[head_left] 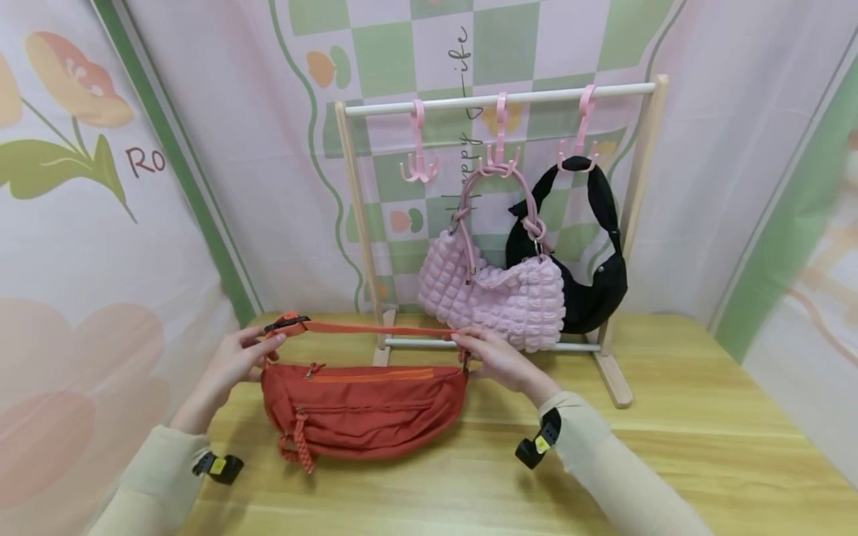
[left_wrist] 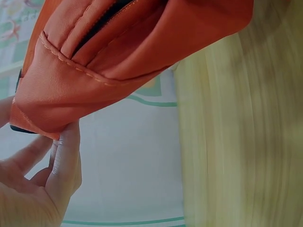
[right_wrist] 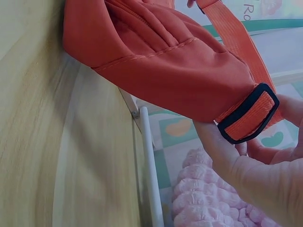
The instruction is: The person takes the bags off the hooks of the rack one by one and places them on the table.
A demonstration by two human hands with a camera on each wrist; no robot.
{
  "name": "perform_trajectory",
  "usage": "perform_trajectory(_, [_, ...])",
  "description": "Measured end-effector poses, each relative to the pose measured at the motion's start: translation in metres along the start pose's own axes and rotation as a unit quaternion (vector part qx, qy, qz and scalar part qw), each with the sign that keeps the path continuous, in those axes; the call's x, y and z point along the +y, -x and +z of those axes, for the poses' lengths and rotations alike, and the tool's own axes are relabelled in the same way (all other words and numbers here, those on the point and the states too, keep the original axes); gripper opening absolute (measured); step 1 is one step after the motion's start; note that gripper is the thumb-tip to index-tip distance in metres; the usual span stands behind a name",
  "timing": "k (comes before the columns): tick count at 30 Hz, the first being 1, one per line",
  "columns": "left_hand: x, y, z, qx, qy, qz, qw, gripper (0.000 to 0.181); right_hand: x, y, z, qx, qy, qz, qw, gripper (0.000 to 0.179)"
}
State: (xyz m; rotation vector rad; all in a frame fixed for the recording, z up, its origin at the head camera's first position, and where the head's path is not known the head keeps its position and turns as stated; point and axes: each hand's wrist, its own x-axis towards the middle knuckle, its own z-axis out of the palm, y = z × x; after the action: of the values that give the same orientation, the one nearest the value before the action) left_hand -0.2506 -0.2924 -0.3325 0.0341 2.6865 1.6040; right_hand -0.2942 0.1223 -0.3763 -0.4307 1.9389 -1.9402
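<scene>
An orange-red waist bag [head_left: 375,428], with zips across its front and a braided pull [head_left: 303,443], is held up over the wooden table. Its strap [head_left: 375,328] runs taut along the top. At the strap's left end, beside a black buckle [head_left: 287,324], my left hand [head_left: 231,362] grips the bag. My right hand [head_left: 501,362] pinches the opposite end, where a black slider [right_wrist: 249,113] shows in the right wrist view. Behind the bag stands a rack with a white bar [head_left: 462,103] and a pink hook [head_left: 418,145] at left carrying nothing.
A puffy pink bag [head_left: 496,301] hangs from the middle hook [head_left: 501,134]. On the right hook [head_left: 585,126] hangs a black bag [head_left: 599,298]. The rack's right foot [head_left: 613,380] juts forward on the table [head_left: 704,432]. Printed curtains [head_left: 201,186] enclose the back and sides.
</scene>
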Motion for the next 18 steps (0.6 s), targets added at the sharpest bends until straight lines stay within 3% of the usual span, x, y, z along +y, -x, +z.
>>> perform_trajectory(13, [-0.0073,-0.0023,-0.0021,-0.012,-0.007,-0.027,0.9995,0.056,0.0046,-0.0019,0.0072,0.016,-0.004,0.024,0.9996,0.041])
perform_trajectory(18, [-0.0103,-0.0057,-0.0025,-0.013,-0.014,-0.041,0.9990,0.065,0.0058,-0.0035,0.0085,0.011,-0.001,0.026,0.9996,0.045])
